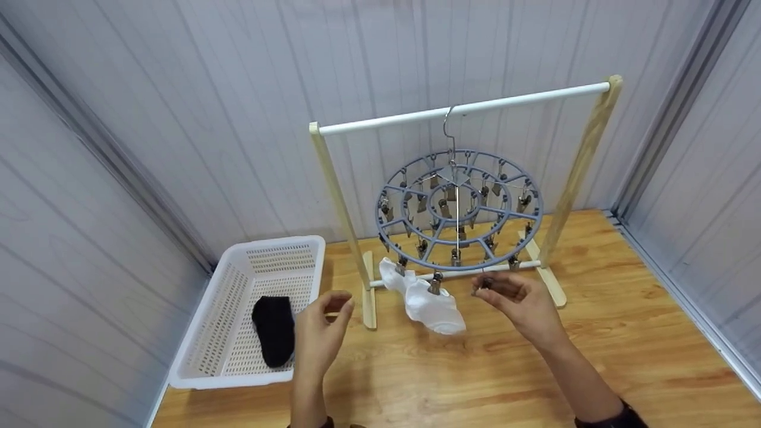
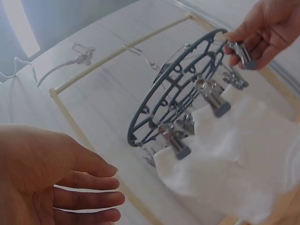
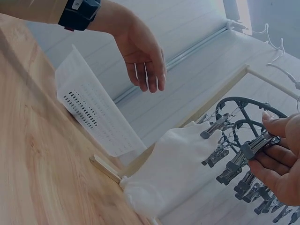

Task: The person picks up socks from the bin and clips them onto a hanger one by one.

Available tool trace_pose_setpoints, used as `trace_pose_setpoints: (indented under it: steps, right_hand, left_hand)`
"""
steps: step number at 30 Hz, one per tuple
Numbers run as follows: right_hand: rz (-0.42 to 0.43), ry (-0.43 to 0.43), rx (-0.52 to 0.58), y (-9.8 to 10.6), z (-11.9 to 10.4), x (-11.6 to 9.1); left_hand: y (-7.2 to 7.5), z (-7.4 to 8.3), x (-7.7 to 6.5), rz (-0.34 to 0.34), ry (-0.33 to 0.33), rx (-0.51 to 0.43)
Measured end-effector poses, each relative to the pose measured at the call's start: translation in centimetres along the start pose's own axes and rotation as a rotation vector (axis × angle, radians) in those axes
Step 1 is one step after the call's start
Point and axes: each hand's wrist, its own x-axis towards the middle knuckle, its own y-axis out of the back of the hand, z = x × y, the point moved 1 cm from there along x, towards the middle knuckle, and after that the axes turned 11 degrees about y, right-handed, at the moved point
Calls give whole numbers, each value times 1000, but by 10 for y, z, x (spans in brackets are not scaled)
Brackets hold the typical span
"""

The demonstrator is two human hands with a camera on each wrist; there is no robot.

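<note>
A round grey clip hanger (image 1: 428, 258) hangs by its hook from the white bar of a small rack. Two white socks (image 1: 437, 309) dangle from clips at its front left edge. With thumb and fingers my right hand (image 1: 526, 306) pinches a metal clip (image 3: 255, 145) on the rim, to the right of the socks; no cloth shows in that clip. My left hand (image 1: 323, 330) hovers left of the socks, apart from them, with fingers loosely bent and nothing in it. Below and left of that hand, a black sock (image 1: 276, 330) lies in the white basket (image 1: 199, 351).
The rack's wooden posts (image 1: 582, 160) and feet (image 1: 370, 306) stand around the hanger on the wooden table (image 1: 654, 333). Pale panel walls (image 1: 238, 119) close in behind and at both sides. More metal clips (image 1: 523, 202) hang from the hanger's rings.
</note>
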Motion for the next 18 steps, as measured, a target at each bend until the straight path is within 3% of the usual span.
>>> trace_pose_setpoints:
  steps: [9,18]
  right_hand:
    - [21,-32,28,-1,1,0]
    - [24,-44,10,-1,-1,0]
  left_hand:
    - [35,-10,12,20,-3,104]
    - [64,-10,30,22,32,192]
